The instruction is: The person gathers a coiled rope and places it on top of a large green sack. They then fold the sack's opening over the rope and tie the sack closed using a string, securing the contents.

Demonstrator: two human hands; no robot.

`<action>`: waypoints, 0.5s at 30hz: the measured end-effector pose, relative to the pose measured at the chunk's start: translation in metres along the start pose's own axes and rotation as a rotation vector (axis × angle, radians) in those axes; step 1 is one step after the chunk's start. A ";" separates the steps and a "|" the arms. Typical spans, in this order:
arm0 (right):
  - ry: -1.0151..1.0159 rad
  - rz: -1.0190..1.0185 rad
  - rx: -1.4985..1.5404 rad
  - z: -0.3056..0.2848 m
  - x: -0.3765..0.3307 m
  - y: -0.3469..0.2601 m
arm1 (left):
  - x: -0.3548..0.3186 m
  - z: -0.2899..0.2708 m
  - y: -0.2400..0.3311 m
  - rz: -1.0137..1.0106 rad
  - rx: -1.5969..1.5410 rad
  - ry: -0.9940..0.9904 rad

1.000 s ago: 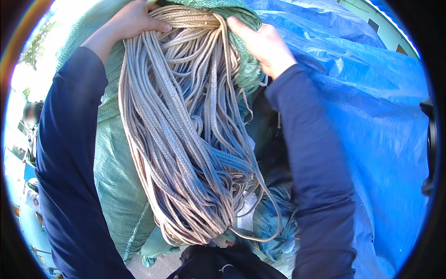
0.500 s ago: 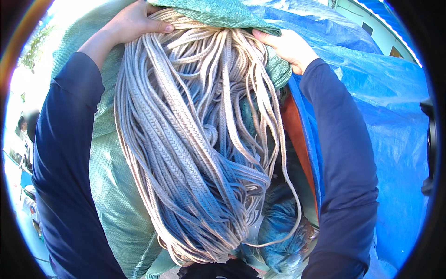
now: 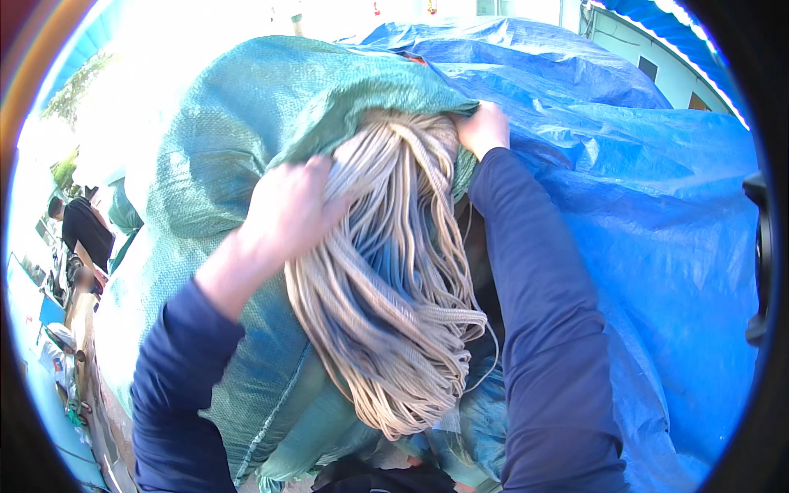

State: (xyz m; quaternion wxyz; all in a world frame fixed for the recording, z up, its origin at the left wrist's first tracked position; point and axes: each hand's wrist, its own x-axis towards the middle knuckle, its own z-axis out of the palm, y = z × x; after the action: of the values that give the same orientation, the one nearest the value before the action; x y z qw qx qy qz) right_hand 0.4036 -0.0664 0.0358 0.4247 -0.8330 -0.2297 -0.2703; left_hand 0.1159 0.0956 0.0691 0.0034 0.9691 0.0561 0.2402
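Note:
A thick hank of off-white braided rope (image 3: 386,312) spills in long loops from the mouth of a bulging green woven sack (image 3: 222,123). The sack's edge lies over the top of the rope. My left hand (image 3: 292,201) is closed on the sack's edge at the left of the mouth, its thumb across the rope; motion blurs it somewhat. At the right of the mouth, my right hand (image 3: 485,130) grips a gathered corner of the same edge. The upper end of the rope is hidden inside the sack.
A large blue tarpaulin (image 3: 674,246) covers a heap on the right. Blue plastic (image 3: 485,419) lies below the rope's right side. A person in dark clothes (image 3: 89,230) is at the far left, with assorted items below. A pale building (image 3: 633,49) stands behind.
My left hand has come down and right along the mouth. The rope appears smaller and lower left of the mouth is covered by more sack. My right hand keeps its hold on the edge.

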 end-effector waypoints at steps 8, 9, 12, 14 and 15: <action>-0.086 0.158 -0.002 0.020 -0.007 0.016 | -0.017 0.012 0.014 0.054 0.083 0.228; -0.078 0.205 0.014 0.023 -0.006 0.018 | -0.013 0.011 0.022 0.055 0.105 0.260; -0.095 0.231 0.051 0.028 -0.004 0.023 | 0.007 0.011 0.055 0.424 0.061 0.272; -0.077 0.239 0.129 0.028 -0.006 0.024 | 0.052 0.021 0.073 0.409 0.250 0.048; -0.064 0.202 0.112 0.026 -0.006 0.025 | 0.079 0.026 0.078 0.351 0.395 -0.042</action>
State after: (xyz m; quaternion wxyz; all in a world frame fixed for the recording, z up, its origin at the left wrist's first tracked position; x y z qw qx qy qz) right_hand 0.4210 -0.0584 0.0046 0.4881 -0.8350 -0.1730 -0.1860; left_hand 0.2056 0.0273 0.0857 -0.2264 0.9506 -0.0670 0.2015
